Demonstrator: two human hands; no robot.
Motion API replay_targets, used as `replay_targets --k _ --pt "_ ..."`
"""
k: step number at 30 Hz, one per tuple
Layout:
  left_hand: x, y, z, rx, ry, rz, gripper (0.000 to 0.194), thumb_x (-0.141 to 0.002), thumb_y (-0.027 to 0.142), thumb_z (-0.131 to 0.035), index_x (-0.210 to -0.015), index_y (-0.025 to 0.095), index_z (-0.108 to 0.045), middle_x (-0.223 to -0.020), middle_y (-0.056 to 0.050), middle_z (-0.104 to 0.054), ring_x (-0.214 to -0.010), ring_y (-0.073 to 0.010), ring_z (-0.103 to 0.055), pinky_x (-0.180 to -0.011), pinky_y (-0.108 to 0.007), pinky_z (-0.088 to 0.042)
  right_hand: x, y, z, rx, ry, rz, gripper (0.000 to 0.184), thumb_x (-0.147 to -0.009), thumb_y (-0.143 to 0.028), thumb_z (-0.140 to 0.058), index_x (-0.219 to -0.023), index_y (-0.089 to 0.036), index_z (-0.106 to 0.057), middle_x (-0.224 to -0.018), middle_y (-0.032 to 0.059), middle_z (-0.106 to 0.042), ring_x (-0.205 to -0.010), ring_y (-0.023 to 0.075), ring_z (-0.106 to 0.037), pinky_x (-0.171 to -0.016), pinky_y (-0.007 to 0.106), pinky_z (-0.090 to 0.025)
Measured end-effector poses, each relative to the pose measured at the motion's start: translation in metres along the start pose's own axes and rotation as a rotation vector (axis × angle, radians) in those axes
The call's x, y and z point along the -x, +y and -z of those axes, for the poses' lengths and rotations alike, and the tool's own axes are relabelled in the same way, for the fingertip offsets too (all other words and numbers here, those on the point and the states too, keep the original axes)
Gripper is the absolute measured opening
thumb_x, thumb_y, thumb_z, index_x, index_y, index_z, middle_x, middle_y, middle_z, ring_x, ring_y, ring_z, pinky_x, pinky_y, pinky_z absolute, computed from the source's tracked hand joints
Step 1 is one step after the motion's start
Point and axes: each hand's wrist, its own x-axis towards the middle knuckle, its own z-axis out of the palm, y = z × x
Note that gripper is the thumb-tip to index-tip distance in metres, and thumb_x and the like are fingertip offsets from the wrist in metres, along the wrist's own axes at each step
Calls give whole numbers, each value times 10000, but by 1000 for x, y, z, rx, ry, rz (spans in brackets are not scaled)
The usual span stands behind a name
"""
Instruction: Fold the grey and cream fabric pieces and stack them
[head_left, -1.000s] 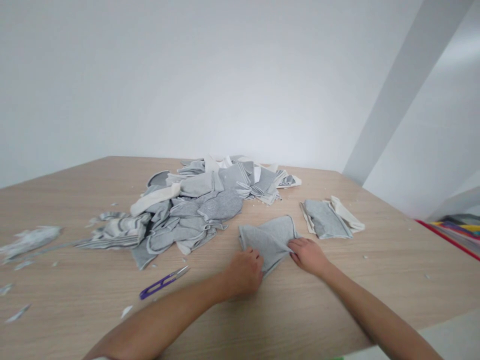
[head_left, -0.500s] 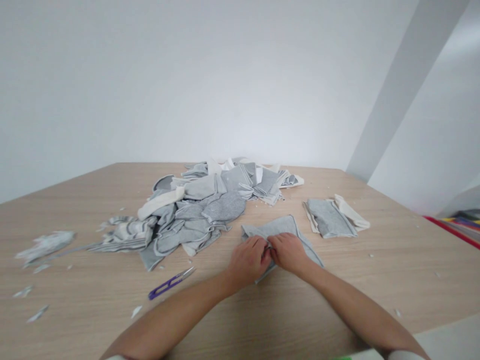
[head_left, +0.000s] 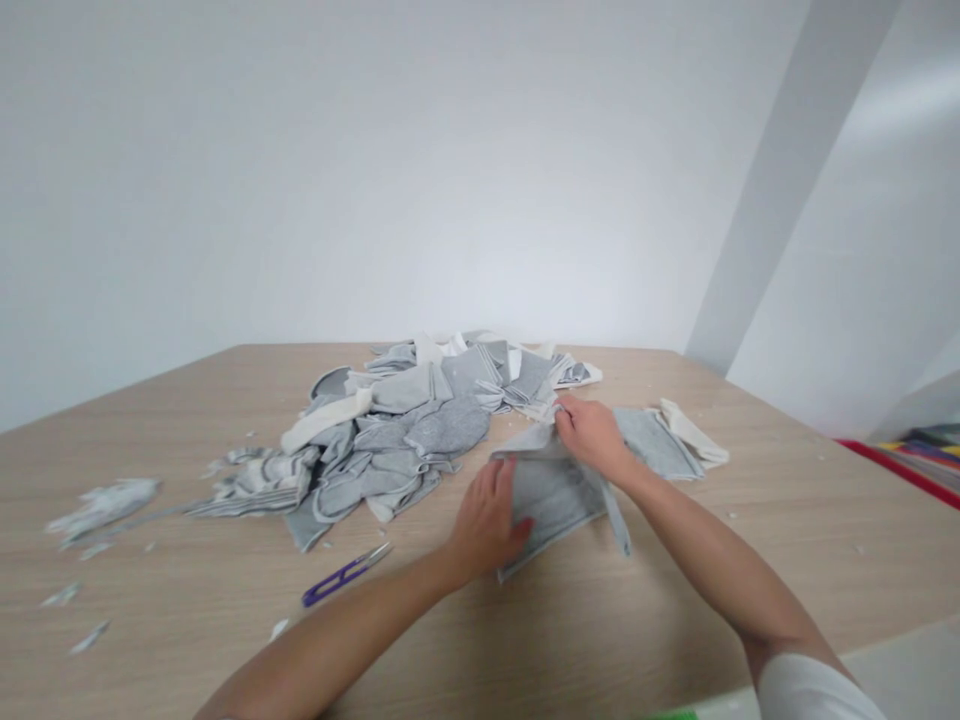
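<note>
A grey fabric piece (head_left: 559, 500) lies on the table in front of me, its far side lifted and partly folded. My right hand (head_left: 591, 432) pinches its upper edge and holds it raised off the table. My left hand (head_left: 487, 520) rests on the left side of the same piece, thumb apart from the fingers, pressing on it. A narrow strip of the cloth (head_left: 616, 515) hangs down below my right wrist. To the left of my left hand lie purple-handled thread snips (head_left: 345, 575) with their blades pointing away to the right.
A large heap of grey and cream fabric pieces (head_left: 405, 430) spreads across the middle and back. A striped piece (head_left: 266, 480) is at its left end. More folded grey and cream cloth (head_left: 660, 442) sits to the right. White scraps (head_left: 109, 505) lie at left.
My hands have moved apart. The right went up and to the right, lifting the cloth's edge; the left let go of its pinch and flattened onto the cloth. The view shifted slightly.
</note>
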Motion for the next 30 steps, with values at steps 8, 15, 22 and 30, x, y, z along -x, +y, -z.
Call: replay_targets --k 8,15,22,30 --pt "23 -8 -15 -53 -126 86 283 -755 315 -588 -987 155 -611 -1430 -179 -268 -1328 -359 -244 -1066 -495 -219 -19 22 16 -182 188 -75 245 -791 -240 -385 -631 -173 -559 -597 30 -565 -608 152 -495 -552 242 -262" --pt "-9 -40 -25 144 -40 232 288 -764 208 -545 -1035 152 -624 -1291 -138 -468 -1241 -287 -391 -1022 -435 -315 -19 33 39 -418 312 -76 205 -738 -226 -388 -549 -187 -457 -506 -22 -439 -520 128 -420 -501 236 -225" --pt "-13 -35 -18 285 -197 176 175 -733 160 -520 -760 193 -690 -836 -48 -682 -843 -193 -606 -797 -290 -449 -22 46 52 -596 402 -121 183 -697 -228 -365 -534 -188 -439 -520 -24 -443 -557 135 -437 -513 233 -258" --pt "-37 -60 28 408 29 282 280 -704 165 -507 -933 181 -666 -823 -15 -658 -717 -153 -578 -707 -275 -453 -33 80 60 -933 618 -383 103 -602 -211 -420 -502 -194 -403 -473 -62 -284 -478 97 -288 -435 237 -191"
